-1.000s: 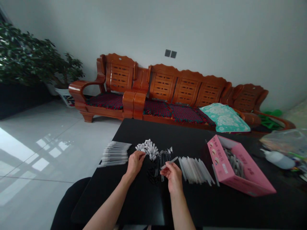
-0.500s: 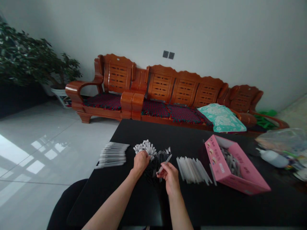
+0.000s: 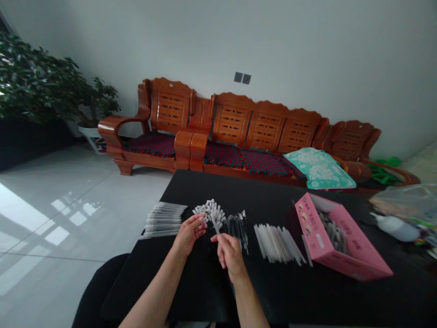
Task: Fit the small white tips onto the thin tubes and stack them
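My right hand (image 3: 228, 253) pinches a thin white pen tube (image 3: 215, 225) that points up and away over the black table (image 3: 266, 287). My left hand (image 3: 188, 232) is close beside it, fingers curled at the tube's upper end; whether a small white cap is in them is too small to tell. Just beyond my hands lies a heap of small white caps (image 3: 210, 211). Right of that is a bunch of dark refills (image 3: 237, 226). A neat row of finished white pens (image 3: 163, 219) lies to the left, and a spread of empty white tubes (image 3: 277, 237) to the right.
An open pink box (image 3: 344, 253) holding more parts stands at the right. A white squeeze bottle (image 3: 396, 227) and a clear plastic bag (image 3: 406, 202) sit at the far right. Behind the table are a wooden sofa (image 3: 239, 132), a potted plant (image 3: 51, 91) and a tiled floor.
My right hand has moved left with the tube, away from the refills. My left hand has drawn back from the cap heap to meet the tube's end.
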`<state>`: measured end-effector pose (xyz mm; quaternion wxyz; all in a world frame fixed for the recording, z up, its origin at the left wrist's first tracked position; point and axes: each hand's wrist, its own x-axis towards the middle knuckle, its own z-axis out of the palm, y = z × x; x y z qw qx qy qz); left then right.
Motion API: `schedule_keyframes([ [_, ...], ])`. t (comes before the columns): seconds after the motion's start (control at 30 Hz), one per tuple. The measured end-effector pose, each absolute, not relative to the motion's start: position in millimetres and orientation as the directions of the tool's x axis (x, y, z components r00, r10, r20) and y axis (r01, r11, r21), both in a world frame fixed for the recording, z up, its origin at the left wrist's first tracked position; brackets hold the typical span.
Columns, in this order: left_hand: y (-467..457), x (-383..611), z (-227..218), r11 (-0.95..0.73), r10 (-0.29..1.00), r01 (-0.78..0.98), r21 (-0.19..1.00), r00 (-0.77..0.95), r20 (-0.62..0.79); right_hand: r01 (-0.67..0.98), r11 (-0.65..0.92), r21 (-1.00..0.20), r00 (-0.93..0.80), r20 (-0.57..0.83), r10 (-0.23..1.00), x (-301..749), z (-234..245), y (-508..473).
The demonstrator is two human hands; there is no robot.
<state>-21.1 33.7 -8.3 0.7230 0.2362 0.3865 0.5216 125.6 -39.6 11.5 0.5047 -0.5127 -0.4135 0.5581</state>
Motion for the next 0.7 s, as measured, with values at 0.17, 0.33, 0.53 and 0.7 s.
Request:
schedule_keyframes([
  [0.17, 33.0, -23.3, -9.4, 0.335, 0.930, -0.650, 0.682, 0.115, -0.348, -0.032, -0.112, -0.993, 0.006, -0.113, 0.994, 121.8, 18.3, -43.1],
  [0.33, 33.1, -23.4, -11.0, 0.327, 0.930, -0.660, 0.676, 0.098, -0.354, 0.135, -0.049, -0.990, -0.013, -0.052, 0.999, 122.7, 16.8, -40.6],
  [0.53, 32.2, -21.8, -4.6, 0.312, 0.936, -0.635, 0.707, 0.078, -0.343, 0.224, 0.004, -0.975, 0.010, 0.006, 1.000, 122.1, 10.7, -36.6],
  [0.7, 27.3, -18.3, -0.7, 0.244, 0.963, -0.563, 0.790, 0.048, -0.264, 0.280, 0.034, -0.959, 0.004, 0.036, 0.999, 122.0, 10.7, -34.7],
])
